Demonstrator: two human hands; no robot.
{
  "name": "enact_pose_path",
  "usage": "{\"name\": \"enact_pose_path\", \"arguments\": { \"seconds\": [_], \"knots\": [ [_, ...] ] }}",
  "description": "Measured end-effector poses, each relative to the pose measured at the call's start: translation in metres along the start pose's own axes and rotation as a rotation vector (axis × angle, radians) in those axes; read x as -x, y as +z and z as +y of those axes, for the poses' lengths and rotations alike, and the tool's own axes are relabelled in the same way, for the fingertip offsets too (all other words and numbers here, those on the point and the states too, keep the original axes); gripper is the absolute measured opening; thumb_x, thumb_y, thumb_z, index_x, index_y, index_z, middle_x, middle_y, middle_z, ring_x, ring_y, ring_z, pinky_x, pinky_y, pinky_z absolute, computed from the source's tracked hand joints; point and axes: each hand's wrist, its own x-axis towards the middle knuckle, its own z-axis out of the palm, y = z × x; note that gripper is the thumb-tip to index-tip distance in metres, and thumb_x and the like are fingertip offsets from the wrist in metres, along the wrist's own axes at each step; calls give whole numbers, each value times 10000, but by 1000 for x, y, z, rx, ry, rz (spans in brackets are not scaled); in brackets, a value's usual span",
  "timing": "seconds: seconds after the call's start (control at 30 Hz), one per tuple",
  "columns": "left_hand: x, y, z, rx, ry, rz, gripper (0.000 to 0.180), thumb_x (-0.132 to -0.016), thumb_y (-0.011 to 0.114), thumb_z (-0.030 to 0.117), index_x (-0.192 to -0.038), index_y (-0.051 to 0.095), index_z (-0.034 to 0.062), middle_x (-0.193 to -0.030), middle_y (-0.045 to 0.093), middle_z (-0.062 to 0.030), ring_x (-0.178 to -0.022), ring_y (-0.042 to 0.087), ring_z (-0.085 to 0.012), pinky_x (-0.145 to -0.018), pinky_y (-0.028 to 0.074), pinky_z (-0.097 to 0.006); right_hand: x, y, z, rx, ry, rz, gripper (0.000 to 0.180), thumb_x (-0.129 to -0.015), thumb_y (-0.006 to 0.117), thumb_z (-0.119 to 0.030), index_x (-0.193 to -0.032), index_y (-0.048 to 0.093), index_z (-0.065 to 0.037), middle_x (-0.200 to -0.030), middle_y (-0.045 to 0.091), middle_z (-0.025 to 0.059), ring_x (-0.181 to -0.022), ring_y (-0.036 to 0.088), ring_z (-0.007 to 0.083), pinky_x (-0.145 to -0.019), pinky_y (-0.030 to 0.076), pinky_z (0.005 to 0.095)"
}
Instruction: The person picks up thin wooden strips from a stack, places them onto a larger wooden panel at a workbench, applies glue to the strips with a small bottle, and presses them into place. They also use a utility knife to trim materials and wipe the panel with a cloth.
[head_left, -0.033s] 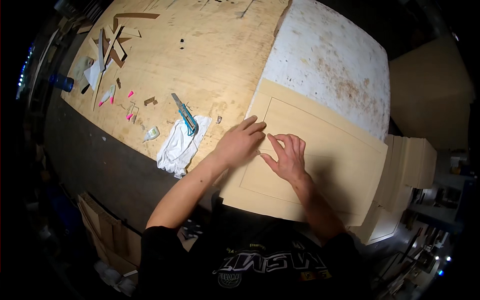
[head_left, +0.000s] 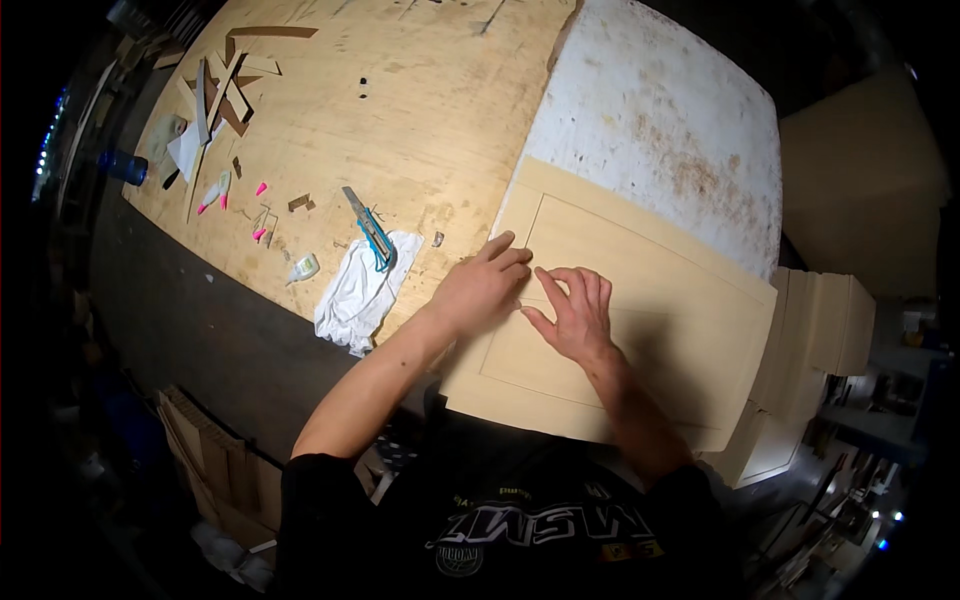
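Observation:
A pale wooden panel (head_left: 690, 330), like a cabinet door with a thin rectangular groove, lies under both my hands. My left hand (head_left: 482, 290) rests over the panel's left border, its fingers stretched out across the groove line. Just right of it, my right hand (head_left: 577, 315) bends down to the panel with thumb and index finger spread apart. The fingertips of the two hands nearly meet. I see nothing held in either hand, though the spot beneath the left palm is hidden.
A blue utility knife (head_left: 372, 232) lies partly on a white cloth (head_left: 365, 290). Beside them are a small glue bottle (head_left: 303, 268), pink caps and scraps on the plywood tabletop (head_left: 430, 120). Wood strips (head_left: 205, 100) pile up far left. A stained white board (head_left: 650, 120) lies beyond the panel.

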Motion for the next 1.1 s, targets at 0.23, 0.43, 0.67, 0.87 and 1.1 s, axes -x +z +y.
{"name": "enact_pose_path", "arguments": {
  "seconds": [0.23, 0.43, 0.67, 0.87, 1.1],
  "knots": [
    [-1, 2, 8, 11, -60, -10, 461, -871, 749, 156, -1298, 618, 39, -1413, 580, -52, -1426, 448, -353, -1115, 486, -417, -4, -2, 1, 12, 11, -15, 628, -820, 835, -376, -1344, 644, -86, -1260, 557, 54, -1169, 486, 273, -997, 352, 457],
    [-1, 2, 12, -5, -54, 29, 429, -874, 737, 135, -1277, 621, 44, -1392, 594, -43, -1393, 477, -343, -1088, 504, -409, -3, -3, 0, 19, 17, 3, 632, -816, 835, -371, -1342, 644, -77, -1255, 558, 53, -1172, 486, 274, -997, 355, 462],
    [-4, -4, 14, -21, -88, -53, 487, -840, 803, 182, -1282, 618, 93, -1468, 533, -57, -1395, 461, -349, -1088, 506, -441, 3, -15, 0, -65, 121, -9, 607, -839, 804, -327, -1380, 628, -118, -1326, 540, 90, -1267, 465, 310, -1094, 322, 505],
    [2, 2, 9, -145, -87, 98, 512, -849, 839, 270, -1287, 625, 115, -1661, 253, -233, -1503, 339, -431, -1160, 433, -504, 99, -48, 57, 250, 480, 76, 552, -905, 699, -308, -1414, 595, -119, -1430, 540, 163, -1395, 422, 354, -1157, 282, 580],
    [-6, -3, 13, 173, -191, -40, 483, -855, 841, 255, -1271, 637, 119, -1684, 180, -263, -1474, 372, -496, -1110, 478, -516, 298, -88, 195, 821, 742, 316, 541, -1036, 551, -458, -1496, 547, -173, -1494, 531, 179, -1382, 491, 384, -1120, 364, 579]
  ]
}}
